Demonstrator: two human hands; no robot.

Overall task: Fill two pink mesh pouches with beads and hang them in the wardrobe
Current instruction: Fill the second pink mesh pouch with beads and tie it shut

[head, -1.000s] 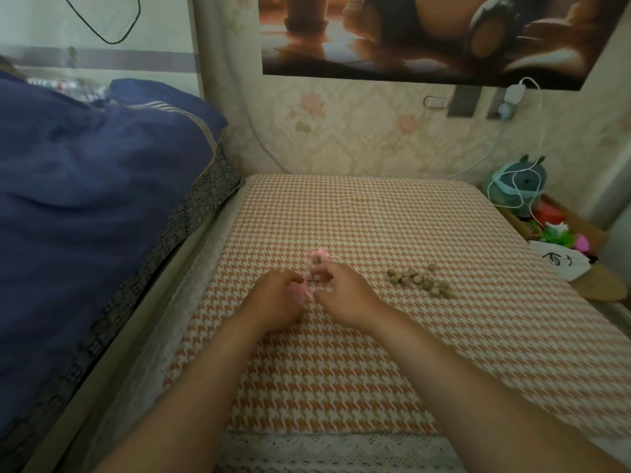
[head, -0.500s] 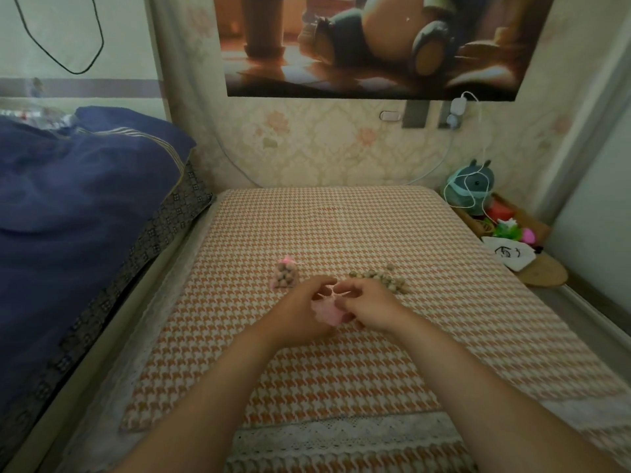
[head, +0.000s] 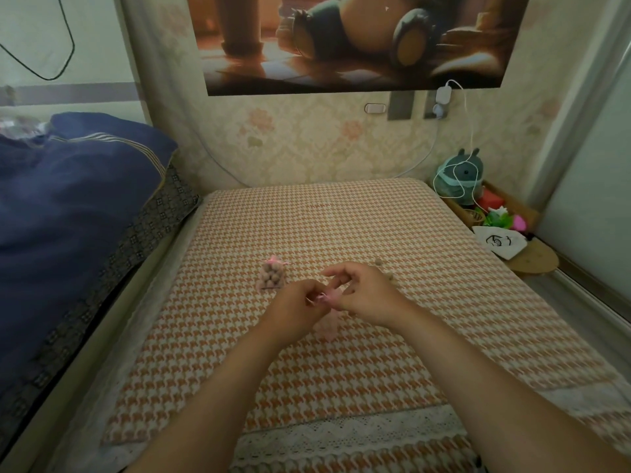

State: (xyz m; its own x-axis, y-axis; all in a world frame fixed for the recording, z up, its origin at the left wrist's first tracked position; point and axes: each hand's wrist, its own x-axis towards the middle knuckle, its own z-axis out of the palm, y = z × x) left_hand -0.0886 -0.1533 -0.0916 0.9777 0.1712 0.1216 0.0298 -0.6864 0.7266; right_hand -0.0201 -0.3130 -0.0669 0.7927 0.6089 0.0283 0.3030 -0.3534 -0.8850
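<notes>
A pink mesh pouch full of brown beads (head: 272,277), tied at the top, stands on the houndstooth cloth (head: 341,370) just left of my hands. A second, limp pink mesh pouch (head: 328,323) hangs between my hands. My left hand (head: 296,310) and my right hand (head: 365,295) both pinch its top and pink drawstring. A few loose brown beads (head: 379,262) show behind my right hand; the others are hidden by it.
A blue quilt (head: 68,206) lies piled on the bed at the left. At the right, a low wooden shelf (head: 532,257) holds a teal plush toy (head: 461,175), a white pouch (head: 500,242) and small items. The wall with a poster stands behind.
My hands have lifted the limp pouch a little off the cloth and shifted right of the filled pouch. The camera has tilted up and back, showing more of the wall.
</notes>
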